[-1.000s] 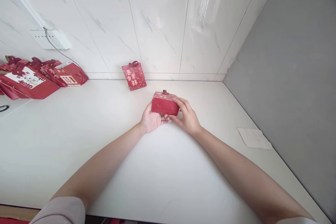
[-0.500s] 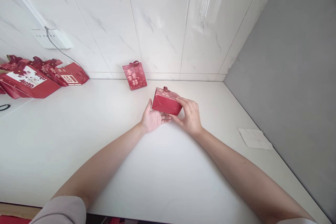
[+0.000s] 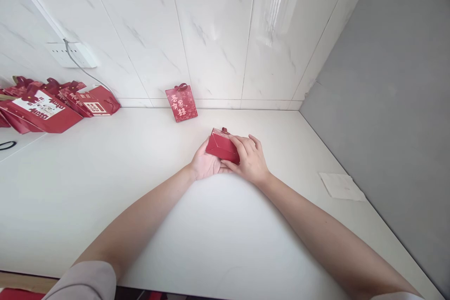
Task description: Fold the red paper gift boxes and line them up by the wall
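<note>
A small red paper gift bag (image 3: 221, 146) with a dark red ribbon handle is tilted over the table, its folded bottom facing me. My left hand (image 3: 206, 164) cradles it from below, palm up, the thumb along its left side and the fingers partly hidden beneath. On the right end, my right hand (image 3: 252, 160) grips the bag, fingers over the top and thumb at the lower edge. Behind the hands, a second red gift bag (image 3: 182, 104) with white characters stands near the wall.
Several red gift bags (image 3: 52, 111) cluster at the far left, below a wall socket (image 3: 75, 55) with a grey cable. A black loop (image 3: 7, 145) lies at the left edge. On the white table (image 3: 218, 234), a white paper sheet (image 3: 341, 186) lies near the grey panel (image 3: 393, 84).
The gift bag has come slightly lower and nearer to me, down into my left palm. My right hand has wrapped further over its right end.
</note>
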`<action>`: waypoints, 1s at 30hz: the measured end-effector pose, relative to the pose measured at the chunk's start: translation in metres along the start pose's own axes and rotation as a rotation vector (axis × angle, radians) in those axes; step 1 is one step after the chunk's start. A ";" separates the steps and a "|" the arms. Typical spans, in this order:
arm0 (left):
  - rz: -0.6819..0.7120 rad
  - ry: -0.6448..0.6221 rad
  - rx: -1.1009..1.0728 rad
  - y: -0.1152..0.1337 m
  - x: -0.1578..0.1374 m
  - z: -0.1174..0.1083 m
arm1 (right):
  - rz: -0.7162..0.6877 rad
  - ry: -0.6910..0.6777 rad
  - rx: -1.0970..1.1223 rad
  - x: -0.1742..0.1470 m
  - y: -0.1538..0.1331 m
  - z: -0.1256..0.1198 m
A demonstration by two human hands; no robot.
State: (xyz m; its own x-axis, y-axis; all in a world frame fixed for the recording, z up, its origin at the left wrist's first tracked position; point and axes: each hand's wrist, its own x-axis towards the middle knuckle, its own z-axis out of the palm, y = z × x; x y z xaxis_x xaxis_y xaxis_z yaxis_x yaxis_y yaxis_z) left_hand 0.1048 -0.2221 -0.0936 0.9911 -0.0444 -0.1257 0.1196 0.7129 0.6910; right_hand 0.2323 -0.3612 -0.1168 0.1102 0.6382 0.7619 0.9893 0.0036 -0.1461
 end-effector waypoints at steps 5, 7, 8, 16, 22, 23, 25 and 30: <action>-0.007 -0.010 0.001 -0.005 0.002 -0.001 | -0.052 -0.009 -0.007 -0.001 0.001 0.002; -0.012 -0.019 0.000 -0.005 0.003 -0.003 | -0.058 0.005 -0.003 -0.001 0.002 0.003; -0.014 -0.023 0.000 -0.005 0.003 -0.004 | -0.059 0.009 -0.004 -0.001 0.002 0.002; 0.027 0.003 -0.004 -0.008 0.003 -0.004 | -0.051 -0.006 -0.023 0.001 -0.001 -0.001; 0.016 -0.049 0.026 -0.013 0.002 -0.003 | -0.062 -0.013 -0.016 -0.001 -0.003 0.002; 0.020 -0.060 0.034 -0.013 0.002 -0.003 | -0.063 -0.011 -0.015 -0.002 -0.003 0.003; 0.018 -0.072 0.057 -0.013 0.003 -0.003 | -0.067 -0.010 -0.013 -0.002 -0.003 0.002; 0.010 -0.061 0.103 -0.014 0.003 -0.004 | -0.090 0.006 0.011 -0.002 -0.002 0.001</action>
State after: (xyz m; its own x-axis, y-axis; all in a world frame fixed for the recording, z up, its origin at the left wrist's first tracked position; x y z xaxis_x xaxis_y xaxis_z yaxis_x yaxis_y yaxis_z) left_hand 0.1064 -0.2296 -0.1063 0.9937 -0.0820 -0.0770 0.1117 0.6379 0.7620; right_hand 0.2299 -0.3618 -0.1180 0.0215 0.6299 0.7763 0.9941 0.0692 -0.0837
